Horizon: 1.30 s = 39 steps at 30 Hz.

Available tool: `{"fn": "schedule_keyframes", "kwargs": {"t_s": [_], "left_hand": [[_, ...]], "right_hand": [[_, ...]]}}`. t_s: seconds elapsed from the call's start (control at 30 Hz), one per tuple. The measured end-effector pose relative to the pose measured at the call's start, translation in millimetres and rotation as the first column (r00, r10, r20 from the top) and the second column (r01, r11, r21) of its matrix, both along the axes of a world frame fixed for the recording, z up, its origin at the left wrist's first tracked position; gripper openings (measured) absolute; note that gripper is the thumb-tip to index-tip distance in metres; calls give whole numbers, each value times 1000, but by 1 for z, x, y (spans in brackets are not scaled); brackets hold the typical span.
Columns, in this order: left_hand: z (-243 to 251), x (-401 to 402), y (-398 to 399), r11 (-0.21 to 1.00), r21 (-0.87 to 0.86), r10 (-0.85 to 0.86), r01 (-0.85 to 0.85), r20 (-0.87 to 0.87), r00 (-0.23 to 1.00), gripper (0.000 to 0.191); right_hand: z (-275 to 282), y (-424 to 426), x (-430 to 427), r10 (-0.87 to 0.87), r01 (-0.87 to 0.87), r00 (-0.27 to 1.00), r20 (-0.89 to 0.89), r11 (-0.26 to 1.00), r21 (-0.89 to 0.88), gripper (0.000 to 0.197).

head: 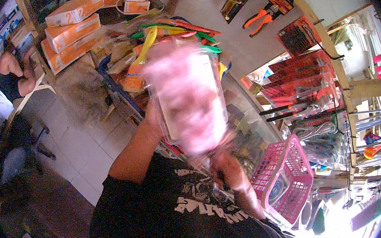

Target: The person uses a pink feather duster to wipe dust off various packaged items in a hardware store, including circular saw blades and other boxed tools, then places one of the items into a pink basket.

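Note:
A clear plastic container with a pale panel is held up before my chest. My left hand grips its left side, the fingers mostly hidden behind it. A pink, cloth-like thing, smeared by motion, covers much of the container. At the lower right corner is my right hand, also blurred, gripping the lower part of the pink cloth. Behind the container's upper end lie paintbrushes with yellow, green and red handles.
A pink plastic basket stands at the lower right. Orange-and-white boxes are stacked at the upper left. Pliers and packaged tools hang along the right. Another person is at the far left, beyond the tiled floor.

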<state>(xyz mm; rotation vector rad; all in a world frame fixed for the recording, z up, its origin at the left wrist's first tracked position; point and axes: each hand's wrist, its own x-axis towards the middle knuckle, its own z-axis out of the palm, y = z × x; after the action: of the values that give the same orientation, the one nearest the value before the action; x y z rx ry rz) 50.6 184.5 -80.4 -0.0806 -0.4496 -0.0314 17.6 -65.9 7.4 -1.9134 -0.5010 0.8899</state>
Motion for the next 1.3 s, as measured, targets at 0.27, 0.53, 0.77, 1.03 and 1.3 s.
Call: {"fn": "schedule_keyframes", "kwargs": {"t_s": [0.27,0.53,0.77,1.03,1.3], "left_hand": [[6,-1,2,999,35,27,-25,-67,997,58],[-10,5,-4,984,48,174,-171,-75,982,55],[16,-6,-3,995,8,100,-99,-153,983,53],[19,-9,-3,994,-15,103,-110,-243,965,54],[19,-12,-3,998,33,64,-59,-198,978,55]], "right_hand": [[-3,-2,9,222,-248,903,368,969,23,33],[-24,-20,9,160,-160,987,19,987,21,47],[-18,-17,8,-104,100,990,-92,994,-47,45],[-6,-9,13,-152,152,970,-191,988,-15,36],[-5,-7,13,-305,360,856,-418,931,58,39]]}}
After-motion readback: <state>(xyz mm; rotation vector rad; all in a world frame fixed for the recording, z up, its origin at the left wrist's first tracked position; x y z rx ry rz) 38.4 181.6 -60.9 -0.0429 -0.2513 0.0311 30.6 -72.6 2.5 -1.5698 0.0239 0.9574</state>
